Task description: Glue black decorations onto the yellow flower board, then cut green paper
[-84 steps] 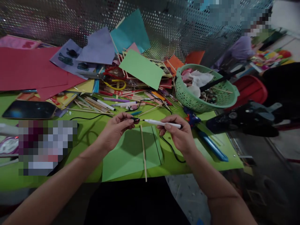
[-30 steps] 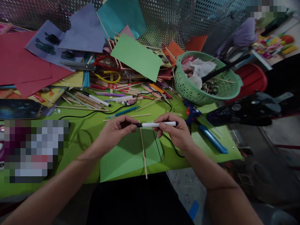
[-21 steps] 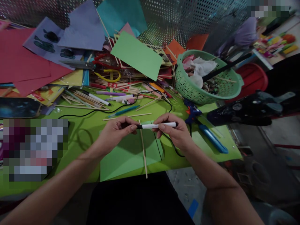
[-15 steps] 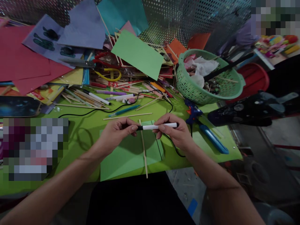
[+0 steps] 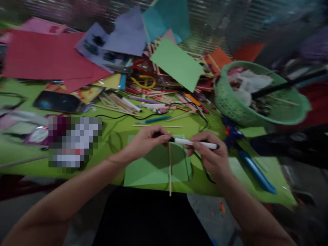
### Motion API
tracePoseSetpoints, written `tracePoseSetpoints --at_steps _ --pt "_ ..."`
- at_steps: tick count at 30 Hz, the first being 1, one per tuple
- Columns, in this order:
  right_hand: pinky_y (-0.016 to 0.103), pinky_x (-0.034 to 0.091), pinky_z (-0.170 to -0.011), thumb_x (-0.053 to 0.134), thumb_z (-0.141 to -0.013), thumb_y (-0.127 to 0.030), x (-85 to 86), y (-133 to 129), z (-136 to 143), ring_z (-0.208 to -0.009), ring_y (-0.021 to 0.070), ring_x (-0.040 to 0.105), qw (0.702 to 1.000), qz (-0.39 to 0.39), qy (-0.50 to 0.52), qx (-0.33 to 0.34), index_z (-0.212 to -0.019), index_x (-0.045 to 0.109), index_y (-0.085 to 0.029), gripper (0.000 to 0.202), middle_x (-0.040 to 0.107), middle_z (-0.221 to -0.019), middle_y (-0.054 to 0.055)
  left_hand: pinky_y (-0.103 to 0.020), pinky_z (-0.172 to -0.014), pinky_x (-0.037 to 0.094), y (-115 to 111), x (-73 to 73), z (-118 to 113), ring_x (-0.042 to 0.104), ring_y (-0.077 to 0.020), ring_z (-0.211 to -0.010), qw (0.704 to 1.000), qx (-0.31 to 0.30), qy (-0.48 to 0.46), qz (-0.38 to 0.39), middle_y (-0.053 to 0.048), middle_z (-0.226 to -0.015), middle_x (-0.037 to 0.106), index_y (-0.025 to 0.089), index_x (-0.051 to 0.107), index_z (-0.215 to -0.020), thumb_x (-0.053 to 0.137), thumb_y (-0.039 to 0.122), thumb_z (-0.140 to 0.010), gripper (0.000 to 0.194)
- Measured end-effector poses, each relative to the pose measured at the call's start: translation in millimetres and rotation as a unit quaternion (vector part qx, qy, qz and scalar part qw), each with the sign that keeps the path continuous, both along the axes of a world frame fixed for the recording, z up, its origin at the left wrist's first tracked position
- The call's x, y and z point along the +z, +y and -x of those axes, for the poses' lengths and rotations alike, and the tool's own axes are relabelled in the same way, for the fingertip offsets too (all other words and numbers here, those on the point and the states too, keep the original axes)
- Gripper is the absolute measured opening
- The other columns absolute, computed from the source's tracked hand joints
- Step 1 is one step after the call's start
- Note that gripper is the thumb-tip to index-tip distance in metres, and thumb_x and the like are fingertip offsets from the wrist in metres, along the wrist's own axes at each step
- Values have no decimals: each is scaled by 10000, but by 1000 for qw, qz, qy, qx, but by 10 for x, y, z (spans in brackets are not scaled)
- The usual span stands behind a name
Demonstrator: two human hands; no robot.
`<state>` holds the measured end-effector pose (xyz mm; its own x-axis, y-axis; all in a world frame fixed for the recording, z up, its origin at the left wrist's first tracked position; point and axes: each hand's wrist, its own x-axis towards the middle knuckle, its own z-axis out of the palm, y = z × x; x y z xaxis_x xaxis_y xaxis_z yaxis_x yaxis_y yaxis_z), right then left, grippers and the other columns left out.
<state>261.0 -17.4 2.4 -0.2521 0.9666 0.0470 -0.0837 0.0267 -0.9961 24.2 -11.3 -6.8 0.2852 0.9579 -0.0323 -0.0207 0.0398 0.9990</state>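
Note:
A white marker with black ends is held level between both hands, just above a green sheet of paper. My left hand is closed, with thumb and fingers pinching the marker's black cap end. My right hand grips the white barrel toward its other end. Beneath the marker, a thin wooden stick lies across the paper and sticks out past its near edge. A dark line runs along the paper's right side.
Beyond the hands lie a blue pen, loose sticks and a black cord. Coloured papers and scissors are heaped behind. To the right are a green basket and a glue gun; a phone lies left.
The view has swung left, so the table's things appear further right. Both hands still hold the marker, which now slopes slightly down toward my right hand.

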Motion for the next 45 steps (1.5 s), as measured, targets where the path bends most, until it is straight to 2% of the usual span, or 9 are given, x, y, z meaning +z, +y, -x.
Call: tracePoseSetpoints --at_steps 5,8,11,14,19,25,29,37,45 --pt "242 530 -497 831 -800 -307 21 58 -48 -609 164 681 998 28 30 -55 -880 775 -219 131 735 -746 45 -301 -795 516 38 -56 25 673 -191 -880 965 36 108 -234 -90 -986 740 193 744 -1074 770 389 -862 290" --pt "241 520 -476 832 -790 -310 9 87 -44 -574 161 666 998 43 21 -41 -877 778 -229 131 736 -739 48 -327 -822 505 24 -118 68 680 -205 -915 923 62 194 -326 -104 -994 736 211 755 -1006 677 353 -937 176" --pt "236 521 -495 823 -796 -293 -10 75 -22 -556 151 660 999 36 3 -38 -889 780 -206 134 744 -734 60 -332 -819 481 -14 -122 82 677 -204 -900 895 63 254 -363 -93 -960 740 213 749 -950 579 336 -992 214" --pt "232 522 -507 816 -807 -284 -15 49 13 -570 150 669 999 25 -5 -47 -890 774 -195 129 749 -736 60 -326 -812 459 -55 -73 77 665 -199 -876 891 50 282 -352 -83 -941 736 216 746 -929 538 322 -1005 246" --pt "244 532 -507 789 -850 -315 -4 46 55 -563 143 661 999 31 11 -28 -906 756 -195 137 742 -735 37 -311 -821 466 -75 -8 75 655 -206 -893 938 63 235 -248 -69 -928 733 234 745 -910 601 287 -955 160" --pt "237 541 -519 762 -887 -315 -15 78 45 -568 129 666 999 22 27 -16 -924 733 -200 124 748 -759 22 -273 -723 469 -21 21 67 642 -177 -783 966 82 176 -170 -39 -842 721 201 722 -877 617 335 -947 184" --pt "248 544 -547 760 -890 -343 -38 64 20 -577 129 669 1000 14 7 -15 -941 722 -197 159 750 -775 20 -253 -659 453 -14 21 41 627 -157 -740 968 61 179 -167 -29 -834 718 194 722 -916 646 312 -924 141" --pt "228 541 -583 768 -876 -278 -64 5 -57 -617 130 685 999 -10 -31 -17 -968 751 -193 126 754 -799 35 -228 -702 440 -65 -71 15 612 -126 -761 943 39 199 -264 -25 -834 697 160 697 -908 602 217 -967 126" --pt "233 534 -557 774 -855 -272 -11 22 6 -607 146 685 999 -20 -22 12 -954 767 -209 118 756 -775 47 -230 -683 426 -148 72 109 563 -120 -730 970 75 112 -202 -6 -796 644 160 652 -872 599 273 -962 154"
